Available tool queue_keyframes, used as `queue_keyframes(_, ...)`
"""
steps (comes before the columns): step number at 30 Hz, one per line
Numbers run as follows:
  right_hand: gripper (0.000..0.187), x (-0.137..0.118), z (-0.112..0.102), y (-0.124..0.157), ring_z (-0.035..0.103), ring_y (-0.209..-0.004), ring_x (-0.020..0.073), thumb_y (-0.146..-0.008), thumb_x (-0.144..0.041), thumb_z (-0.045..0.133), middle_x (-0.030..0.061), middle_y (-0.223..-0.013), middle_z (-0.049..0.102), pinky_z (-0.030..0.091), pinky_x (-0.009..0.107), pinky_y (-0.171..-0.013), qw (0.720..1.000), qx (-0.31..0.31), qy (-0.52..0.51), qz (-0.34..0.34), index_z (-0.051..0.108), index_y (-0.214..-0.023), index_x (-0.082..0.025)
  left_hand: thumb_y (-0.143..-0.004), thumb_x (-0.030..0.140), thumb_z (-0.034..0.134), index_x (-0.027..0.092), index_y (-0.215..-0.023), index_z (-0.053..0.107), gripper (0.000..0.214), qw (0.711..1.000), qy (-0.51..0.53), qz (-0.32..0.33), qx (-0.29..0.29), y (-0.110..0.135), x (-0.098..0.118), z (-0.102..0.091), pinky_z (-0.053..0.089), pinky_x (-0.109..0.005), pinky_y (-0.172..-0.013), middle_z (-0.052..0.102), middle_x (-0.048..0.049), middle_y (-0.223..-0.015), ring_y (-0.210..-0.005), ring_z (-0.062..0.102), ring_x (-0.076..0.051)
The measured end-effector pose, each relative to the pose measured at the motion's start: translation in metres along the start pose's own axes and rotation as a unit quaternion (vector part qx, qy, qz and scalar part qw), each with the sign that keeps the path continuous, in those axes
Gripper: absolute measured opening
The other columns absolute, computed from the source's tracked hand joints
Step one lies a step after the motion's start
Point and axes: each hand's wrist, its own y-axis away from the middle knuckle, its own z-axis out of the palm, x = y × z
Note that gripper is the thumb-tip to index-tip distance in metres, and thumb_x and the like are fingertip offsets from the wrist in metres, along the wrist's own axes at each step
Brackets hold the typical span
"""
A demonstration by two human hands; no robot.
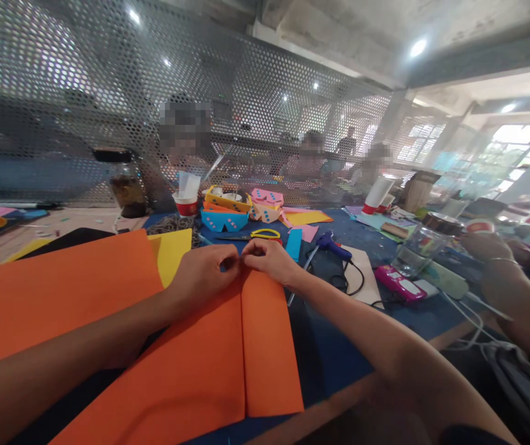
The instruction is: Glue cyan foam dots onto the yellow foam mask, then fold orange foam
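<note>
Both hands meet at the far end of a large orange sheet (191, 371), foam or thick paper. My left hand (207, 270) is closed, its fingers curled and pinching the sheet's far edge. Beside it, almost touching, my right hand (270, 261) pinches the far end of an orange strip (269, 346) along the sheet's right side. A dark line runs between strip and sheet; I cannot tell whether it is a fold or a cut. The fingertips are partly hidden. Just beyond the hands lie yellow-handled scissors (265, 234).
Another orange sheet (61, 290) and a yellow one (175, 250) lie left. Paper glasses (225, 220) and a red-white cup (185, 204) stand ahead. Right are a blue glue gun (334, 246), a pink device (400, 284), a jar (416, 250), cables and a co-worker's arm (515, 296). Perforated metal screen (256, 93) behind.
</note>
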Motion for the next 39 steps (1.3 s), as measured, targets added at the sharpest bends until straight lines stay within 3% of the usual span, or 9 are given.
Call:
queue_keyframes(4, 0.005, 0.001, 0.001, -0.001, 0.06, -0.067, 0.0128, -0.082, -0.016, 0.065, -0.0039, -0.072, 0.066, 0.046, 0.024, -0.065, 1.0, -0.007, -0.014, 0.013, 0.068, -0.078, -0.019, -0.089, 0.035, 0.057, 0.024, -0.072, 0.064, 0.021, 1.0, -0.015, 0.017, 0.005, 0.001, 0.0, 0.0, 0.036, -0.031, -0.067, 0.074, -0.0028, -0.079, -0.072, 0.064, -0.021)
queue_keyframes(8, 0.004, 0.001, -0.003, -0.003, 0.066, -0.076, 0.0143, -0.086, -0.021, 0.069, -0.0012, -0.08, 0.072, 0.049, 0.025, -0.071, 1.0, -0.005, -0.003, 0.017, 0.071, -0.084, -0.018, -0.092, 0.041, 0.057, 0.025, -0.082, 0.071, 0.024, 0.998, 0.036, -0.045, -0.021, -0.004, -0.004, -0.002, 0.039, -0.031, -0.067, 0.076, -0.0022, -0.08, -0.074, 0.066, -0.022)
queue_keyframes(13, 0.013, 0.007, -0.012, -0.004, 0.071, -0.09, 0.0177, -0.093, -0.03, 0.07, 0.0043, -0.095, 0.076, 0.052, 0.028, -0.079, 0.998, 0.04, 0.038, 0.029, 0.071, -0.096, -0.017, -0.089, 0.049, 0.06, 0.024, -0.084, 0.075, 0.03, 0.987, 0.116, -0.109, -0.017, -0.017, -0.027, -0.004, 0.046, -0.032, -0.072, 0.079, -0.0029, -0.083, -0.08, 0.068, -0.026)
queue_keyframes(19, 0.017, 0.021, -0.013, -0.004, 0.07, -0.084, 0.0178, -0.092, -0.026, 0.071, 0.0032, -0.096, 0.075, 0.052, 0.028, -0.074, 0.991, 0.059, 0.112, 0.044, 0.069, -0.107, -0.018, -0.083, 0.055, 0.064, 0.022, -0.091, 0.078, 0.037, 0.978, 0.147, -0.14, -0.039, -0.021, -0.047, 0.0, 0.053, -0.035, -0.075, 0.08, -0.0055, -0.085, -0.081, 0.073, -0.029)
queue_keyframes(21, 0.021, 0.024, -0.011, -0.003, 0.071, -0.092, 0.0196, -0.091, -0.027, 0.072, 0.0039, -0.104, 0.075, 0.053, 0.03, -0.082, 0.986, 0.064, 0.147, 0.047, 0.068, -0.11, -0.02, -0.082, 0.053, 0.065, 0.022, -0.105, 0.077, 0.041, 0.983, 0.128, -0.126, -0.039, -0.016, -0.047, -0.001, 0.055, -0.039, -0.084, 0.081, -0.0082, -0.102, -0.095, 0.075, -0.032)
queue_keyframes(24, 0.024, 0.026, -0.009, -0.002, 0.071, -0.105, 0.0234, -0.092, -0.029, 0.072, 0.0042, -0.112, 0.076, 0.051, 0.035, -0.092, 0.976, 0.061, 0.204, 0.055, 0.067, -0.115, -0.022, -0.09, 0.048, 0.06, 0.023, -0.116, 0.075, 0.04, 0.996, 0.03, -0.048, -0.068, -0.001, -0.046, 0.0, 0.054, -0.045, -0.099, 0.078, -0.0113, -0.123, -0.116, 0.07, -0.035)
queue_keyframes(27, 0.027, 0.025, -0.009, 0.002, 0.071, -0.11, 0.0273, -0.094, -0.032, 0.07, 0.0058, -0.112, 0.076, 0.049, 0.037, -0.094, 0.962, 0.051, 0.26, 0.067, 0.065, -0.12, -0.023, -0.1, 0.039, 0.05, 0.021, -0.122, 0.075, 0.038, 0.989, -0.038, 0.023, -0.14, 0.018, -0.046, 0.002, 0.052, -0.046, -0.104, 0.078, -0.0123, -0.126, -0.118, 0.07, -0.032)
queue_keyframes(29, 0.027, 0.023, -0.01, 0.005, 0.072, -0.109, 0.0285, -0.098, -0.032, 0.066, 0.007, -0.109, 0.077, 0.048, 0.038, -0.093, 0.952, 0.042, 0.292, 0.074, 0.064, -0.123, -0.023, -0.104, 0.039, 0.047, 0.021, -0.129, 0.073, 0.04, 0.984, -0.07, 0.051, -0.154, 0.027, -0.047, 0.004, 0.051, -0.045, -0.106, 0.075, -0.0121, -0.135, -0.122, 0.069, -0.031)
queue_keyframes(39, 0.028, 0.012, -0.009, 0.014, 0.075, -0.1, 0.026, -0.099, -0.024, 0.056, 0.006, -0.101, 0.08, 0.043, 0.032, -0.081, 0.919, 0.011, 0.382, 0.098, 0.064, -0.126, -0.022, -0.11, 0.048, 0.038, 0.022, -0.153, 0.055, 0.053, 0.976, -0.121, 0.079, -0.166, 0.039, -0.052, 0.009, 0.038, -0.053, -0.123, 0.058, -0.0099, -0.161, -0.15, 0.052, -0.031)
